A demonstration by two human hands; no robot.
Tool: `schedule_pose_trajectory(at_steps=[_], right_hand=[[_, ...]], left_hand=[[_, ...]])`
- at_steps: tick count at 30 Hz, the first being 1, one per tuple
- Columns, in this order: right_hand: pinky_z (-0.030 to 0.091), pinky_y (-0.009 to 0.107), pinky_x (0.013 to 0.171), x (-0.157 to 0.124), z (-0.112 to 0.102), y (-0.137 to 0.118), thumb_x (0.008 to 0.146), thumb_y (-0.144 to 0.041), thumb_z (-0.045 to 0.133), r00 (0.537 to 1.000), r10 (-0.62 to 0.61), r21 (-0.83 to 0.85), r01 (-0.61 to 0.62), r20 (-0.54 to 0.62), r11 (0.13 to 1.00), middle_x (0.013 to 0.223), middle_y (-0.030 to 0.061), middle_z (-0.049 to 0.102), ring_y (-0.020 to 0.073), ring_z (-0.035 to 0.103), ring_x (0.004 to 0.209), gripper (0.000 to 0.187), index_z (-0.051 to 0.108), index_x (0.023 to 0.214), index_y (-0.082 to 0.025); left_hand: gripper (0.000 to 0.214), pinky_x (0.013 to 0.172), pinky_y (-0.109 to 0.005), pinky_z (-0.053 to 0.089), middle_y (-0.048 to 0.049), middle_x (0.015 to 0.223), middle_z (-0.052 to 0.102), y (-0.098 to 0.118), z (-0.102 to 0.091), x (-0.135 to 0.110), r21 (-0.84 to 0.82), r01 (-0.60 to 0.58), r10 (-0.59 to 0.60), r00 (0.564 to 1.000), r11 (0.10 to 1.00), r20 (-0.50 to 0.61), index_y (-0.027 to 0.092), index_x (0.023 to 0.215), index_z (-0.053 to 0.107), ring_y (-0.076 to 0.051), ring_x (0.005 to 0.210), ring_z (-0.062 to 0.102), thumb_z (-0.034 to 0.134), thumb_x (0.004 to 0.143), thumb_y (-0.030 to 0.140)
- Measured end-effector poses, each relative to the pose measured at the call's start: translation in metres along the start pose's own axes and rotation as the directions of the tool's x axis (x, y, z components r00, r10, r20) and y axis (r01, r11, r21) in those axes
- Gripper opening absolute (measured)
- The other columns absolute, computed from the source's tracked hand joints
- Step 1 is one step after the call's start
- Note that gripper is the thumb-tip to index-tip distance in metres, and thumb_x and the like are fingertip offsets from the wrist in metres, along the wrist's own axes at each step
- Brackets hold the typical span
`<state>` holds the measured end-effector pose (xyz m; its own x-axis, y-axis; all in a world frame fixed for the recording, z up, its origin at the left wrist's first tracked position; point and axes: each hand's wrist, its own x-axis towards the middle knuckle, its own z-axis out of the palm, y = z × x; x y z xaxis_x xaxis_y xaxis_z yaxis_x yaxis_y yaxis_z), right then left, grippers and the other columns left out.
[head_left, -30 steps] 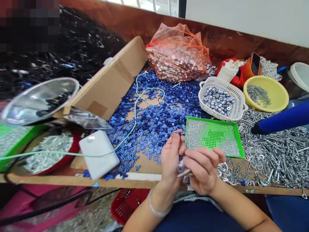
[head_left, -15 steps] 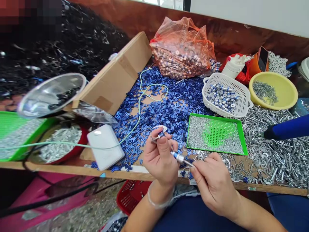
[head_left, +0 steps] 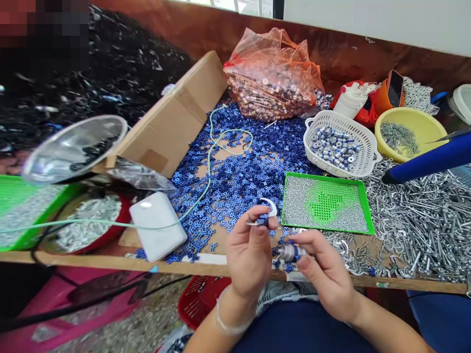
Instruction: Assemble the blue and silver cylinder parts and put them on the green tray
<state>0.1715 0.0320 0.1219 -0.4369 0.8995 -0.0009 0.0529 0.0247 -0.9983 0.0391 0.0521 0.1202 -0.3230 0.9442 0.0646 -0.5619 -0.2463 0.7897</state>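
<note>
Left hand's grip pinching a small blue-and-silver hook; right hand's grip pinching a short silver-and-blue metal cylinder, both above scattered blue plastic pieces on the wooden table.

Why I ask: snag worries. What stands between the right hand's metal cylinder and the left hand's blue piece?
Nothing visible stands between them: the right hand holds the metal cylinder, the left hand the blue piece.

You have nothing readable here: the white bottle at one o'clock and the cardboard box at eleven show no legible print.
</note>
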Motion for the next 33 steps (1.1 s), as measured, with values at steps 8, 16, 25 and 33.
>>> schedule_pose_trajectory(at_steps=[8, 16, 25, 33], right_hand=[[0.045, 0.035, 0.070, 0.001, -0.003, -0.030, 0.088, -0.012, 0.042, 0.911, -0.405, -0.627, 0.270, -0.079, 0.730, 0.089, 0.0063, 0.054, 0.0177, 0.047, 0.078, 0.034, 0.038, 0.121, -0.017], [0.044, 0.035, 0.065, 0.002, -0.002, -0.027, 0.087, -0.011, 0.041, 0.873, -0.479, -0.686, 0.297, -0.086, 0.664, 0.083, 0.0049, 0.056, 0.0181, 0.049, 0.072, 0.028, 0.041, 0.114, -0.017], [0.046, 0.032, 0.068, -0.009, -0.003, -0.022, 0.091, -0.021, 0.041, 0.969, -0.193, -0.447, 0.105, -0.156, 0.888, 0.087, 0.0030, 0.054, 0.0163, 0.052, 0.076, 0.020, 0.041, 0.111, -0.025], [0.045, 0.031, 0.072, -0.009, 0.004, 0.005, 0.094, -0.031, 0.040, 0.993, 0.036, 0.016, -0.034, -0.114, 0.999, 0.090, 0.0012, 0.053, 0.0142, 0.051, 0.079, 0.013, 0.041, 0.107, -0.029]], left_hand=[[0.020, 0.061, -0.018, 0.047, -0.0003, 0.075, 0.056, -0.001, -0.010, 0.000, 0.017, 0.196, -0.195, 0.956, 0.980, 0.219, 0.024, 0.087, 0.071, -0.010, 0.069, 0.055, 0.070, 0.074, 0.040], [0.020, 0.062, -0.026, 0.044, -0.0018, 0.081, 0.053, -0.004, -0.023, -0.005, 0.174, 0.096, -0.142, 0.951, 0.980, 0.276, 0.027, 0.091, 0.069, -0.014, 0.074, 0.051, 0.063, 0.080, 0.042], [0.019, 0.076, -0.032, 0.048, -0.0059, 0.083, 0.065, 0.005, -0.027, 0.002, 0.361, -0.217, 0.029, 0.887, 0.907, 0.461, 0.024, 0.099, 0.069, -0.018, 0.081, 0.057, 0.061, 0.083, 0.031], [0.019, 0.071, -0.033, 0.050, -0.0067, 0.081, 0.065, 0.015, -0.034, 0.013, 0.357, -0.037, -0.160, 0.848, 0.933, 0.506, 0.026, 0.095, 0.073, -0.019, 0.081, 0.059, 0.069, 0.076, 0.027]])
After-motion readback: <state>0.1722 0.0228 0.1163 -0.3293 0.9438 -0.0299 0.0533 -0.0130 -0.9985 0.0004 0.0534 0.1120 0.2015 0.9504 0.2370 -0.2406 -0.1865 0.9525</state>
